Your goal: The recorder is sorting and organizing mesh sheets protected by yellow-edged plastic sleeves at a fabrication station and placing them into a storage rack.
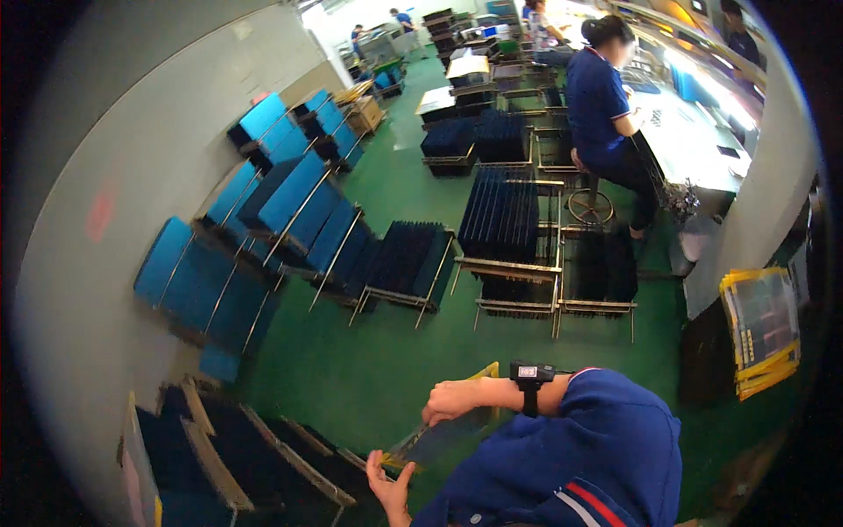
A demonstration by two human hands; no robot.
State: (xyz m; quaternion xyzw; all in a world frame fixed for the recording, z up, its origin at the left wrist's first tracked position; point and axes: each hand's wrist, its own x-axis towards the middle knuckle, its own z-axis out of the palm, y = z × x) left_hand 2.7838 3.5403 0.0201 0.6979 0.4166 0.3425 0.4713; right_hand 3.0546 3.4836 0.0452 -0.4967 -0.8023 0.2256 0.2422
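The left hand [392, 490] was spread wide at the near-left corner of the yellow-edged sheet [458, 436], which slanted up rightward before the torso; farther right, the right hand [450, 401] gripped its edge.

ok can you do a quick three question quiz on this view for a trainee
1. Where is the black device strapped on the person?
2. True or false: a seated co-worker is at the brightly lit table.
3. The clear sheet held by the right hand has edging that is: a) red, b) yellow, c) white?

Key: 1. the right forearm; 2. true; 3. b.
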